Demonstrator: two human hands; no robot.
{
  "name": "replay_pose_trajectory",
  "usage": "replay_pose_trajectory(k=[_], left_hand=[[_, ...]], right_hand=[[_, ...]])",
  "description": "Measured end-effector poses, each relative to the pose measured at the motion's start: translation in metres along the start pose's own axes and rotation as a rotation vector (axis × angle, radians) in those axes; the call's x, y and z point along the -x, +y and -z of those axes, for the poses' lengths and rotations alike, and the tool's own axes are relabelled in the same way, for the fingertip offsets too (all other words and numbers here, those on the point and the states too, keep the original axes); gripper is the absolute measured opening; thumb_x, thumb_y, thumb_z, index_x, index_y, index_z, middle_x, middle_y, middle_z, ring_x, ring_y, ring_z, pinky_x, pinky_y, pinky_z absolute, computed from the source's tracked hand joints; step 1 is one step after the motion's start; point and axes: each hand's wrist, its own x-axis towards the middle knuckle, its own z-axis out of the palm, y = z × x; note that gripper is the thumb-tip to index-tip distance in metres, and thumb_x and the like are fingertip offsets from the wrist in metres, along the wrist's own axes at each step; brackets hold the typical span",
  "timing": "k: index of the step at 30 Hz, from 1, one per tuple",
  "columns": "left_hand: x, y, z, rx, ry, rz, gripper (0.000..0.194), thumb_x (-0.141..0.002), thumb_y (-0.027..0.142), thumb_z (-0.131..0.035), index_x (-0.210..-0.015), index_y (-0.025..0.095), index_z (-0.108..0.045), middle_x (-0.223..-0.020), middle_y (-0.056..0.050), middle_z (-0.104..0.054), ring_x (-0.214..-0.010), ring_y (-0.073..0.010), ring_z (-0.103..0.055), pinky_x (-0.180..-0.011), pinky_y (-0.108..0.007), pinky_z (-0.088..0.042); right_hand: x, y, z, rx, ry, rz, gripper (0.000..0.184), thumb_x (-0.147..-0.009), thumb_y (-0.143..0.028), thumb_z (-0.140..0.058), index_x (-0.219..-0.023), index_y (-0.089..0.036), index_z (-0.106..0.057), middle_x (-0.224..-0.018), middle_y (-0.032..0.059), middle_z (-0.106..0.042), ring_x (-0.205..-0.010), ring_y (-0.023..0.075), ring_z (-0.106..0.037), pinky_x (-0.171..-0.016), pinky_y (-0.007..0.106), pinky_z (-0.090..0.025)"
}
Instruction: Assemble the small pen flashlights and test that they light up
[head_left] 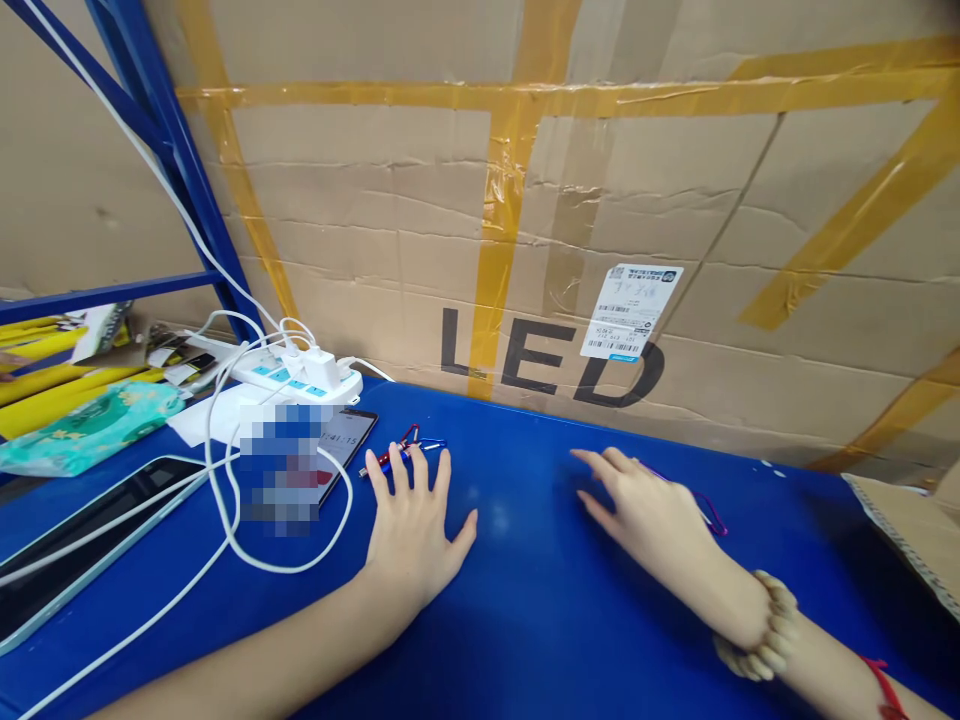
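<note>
My left hand point(415, 528) lies flat on the blue table point(540, 600), fingers spread, holding nothing. Its fingertips almost touch a small bunch of red and blue pens with carabiner clips point(401, 452). My right hand point(645, 510) rests palm down to the right, fingers stretched toward the left, with a beaded bracelet point(765, 630) on the wrist. A thin purple cord point(711, 512) lies on the table just behind that hand.
A phone point(346, 440) lies left of the pens, crossed by white cables point(225, 510) from a power strip point(296, 372). A tablet point(82, 540) sits at the left edge. A large taped cardboard box marked LED point(555, 200) walls the back. Blue shelving point(187, 180) stands left.
</note>
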Motion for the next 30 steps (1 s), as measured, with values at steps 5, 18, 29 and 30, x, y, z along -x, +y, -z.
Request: replay_pose_trajectory(k=[5, 18, 29, 30], left_hand=[[0.002, -0.003, 0.001, -0.050, 0.008, 0.045, 0.068, -0.078, 0.050, -0.060, -0.127, 0.003, -0.051, -0.115, -0.024, -0.050, -0.114, -0.0542, -0.031, -0.097, -0.068, -0.004], [0.000, -0.003, 0.008, -0.232, -0.087, -0.084, 0.057, -0.089, 0.047, -0.051, -0.130, 0.007, -0.049, -0.108, -0.024, -0.054, -0.090, -0.0397, -0.055, -0.099, -0.062, -0.017], [-0.002, 0.001, 0.001, 0.040, -0.029, -0.463, 0.040, -0.083, 0.010, -0.052, -0.123, 0.004, -0.051, -0.094, -0.014, -0.059, -0.089, -0.0286, -0.058, -0.102, -0.048, -0.029], [-0.002, 0.001, 0.002, 0.080, -0.019, -0.487, 0.039, -0.082, 0.006, -0.051, -0.121, 0.004, -0.052, -0.093, -0.013, -0.058, -0.089, -0.0279, -0.058, -0.103, -0.048, -0.028]], right_hand=[[0.007, -0.011, -0.010, -0.399, -0.056, 0.140, 0.026, -0.087, -0.028, -0.045, -0.111, -0.021, -0.051, -0.094, 0.0033, -0.057, -0.067, 0.0128, -0.060, -0.055, 0.024, -0.046], [0.008, -0.021, -0.028, -0.310, 0.091, 0.270, 0.025, -0.090, -0.017, -0.036, -0.110, -0.019, -0.052, -0.096, 0.0056, -0.062, -0.086, 0.0187, -0.062, -0.065, 0.029, -0.050], [0.010, -0.024, -0.037, -0.222, 0.205, 0.325, 0.026, -0.089, -0.016, -0.038, -0.111, -0.017, -0.052, -0.092, 0.0066, -0.063, -0.080, 0.0188, -0.063, -0.061, 0.029, -0.052], [0.010, -0.024, -0.038, -0.215, 0.212, 0.328, 0.027, -0.089, -0.016, -0.037, -0.111, -0.017, -0.052, -0.092, 0.0068, -0.063, -0.080, 0.0188, -0.063, -0.060, 0.029, -0.052]])
